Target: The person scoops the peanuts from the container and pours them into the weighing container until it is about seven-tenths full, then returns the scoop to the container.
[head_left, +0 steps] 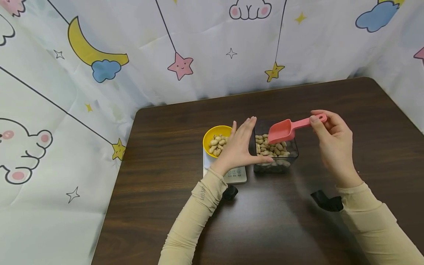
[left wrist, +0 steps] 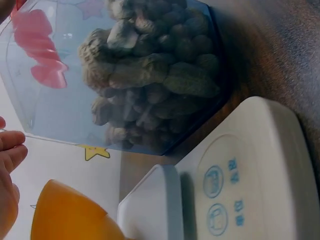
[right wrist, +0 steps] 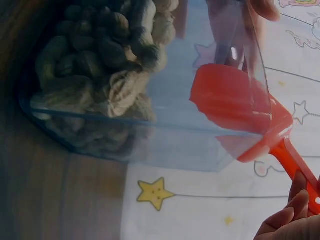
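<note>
In the head view my right hand (head_left: 336, 147) pinches the handle end of a pink-red plastic scoop (head_left: 281, 131). The scoop's bowl hangs inside the upper part of a clear, dark-tinted box, above the peanuts (head_left: 269, 147); no peanuts show in it. The right wrist view shows the scoop (right wrist: 230, 100) through the box wall (right wrist: 195, 150). My left hand (head_left: 240, 147) spans the box's left side, fingers fairly straight and thumb stretched along the near rim. Below that hand, a yellow bowl (head_left: 209, 136) of peanuts stands on a white kitchen scale (head_left: 238, 176), partly covered by the hand.
The dark wooden table (head_left: 159, 165) carries everything. A white curtain (head_left: 205, 36) with cartoon prints hangs behind it and at its sides. Black wrist-worn pieces (head_left: 326, 201) show by both sleeves. The scale's printed buttons (left wrist: 215, 180) face the near side.
</note>
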The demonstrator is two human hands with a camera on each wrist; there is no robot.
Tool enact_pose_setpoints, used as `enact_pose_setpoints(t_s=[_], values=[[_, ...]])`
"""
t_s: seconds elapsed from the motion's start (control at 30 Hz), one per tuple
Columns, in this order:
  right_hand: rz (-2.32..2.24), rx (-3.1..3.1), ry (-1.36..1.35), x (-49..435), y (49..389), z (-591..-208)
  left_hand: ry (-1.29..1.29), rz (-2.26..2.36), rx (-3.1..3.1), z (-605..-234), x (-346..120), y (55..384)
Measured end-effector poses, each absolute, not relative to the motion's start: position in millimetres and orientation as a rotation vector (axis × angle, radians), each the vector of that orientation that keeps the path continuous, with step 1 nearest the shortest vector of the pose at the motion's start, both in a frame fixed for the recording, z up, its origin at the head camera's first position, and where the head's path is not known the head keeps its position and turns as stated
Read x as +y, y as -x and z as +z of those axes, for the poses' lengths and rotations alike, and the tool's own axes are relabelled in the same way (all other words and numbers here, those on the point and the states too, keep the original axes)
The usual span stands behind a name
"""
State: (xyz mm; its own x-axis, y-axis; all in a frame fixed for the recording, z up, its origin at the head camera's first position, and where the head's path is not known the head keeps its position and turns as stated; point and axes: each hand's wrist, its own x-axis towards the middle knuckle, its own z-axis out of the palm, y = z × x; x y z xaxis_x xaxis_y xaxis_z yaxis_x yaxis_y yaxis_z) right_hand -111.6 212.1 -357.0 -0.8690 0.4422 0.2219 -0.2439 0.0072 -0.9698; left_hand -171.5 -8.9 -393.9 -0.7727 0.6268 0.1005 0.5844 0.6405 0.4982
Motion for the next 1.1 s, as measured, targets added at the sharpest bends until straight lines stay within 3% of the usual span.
enact_pose_setpoints(t_s=[1.1], values=[[1.381, -2.236, 0.061, 211, 104, -377, -1.013, 0.795, 2.784, -398, -5, 171]])
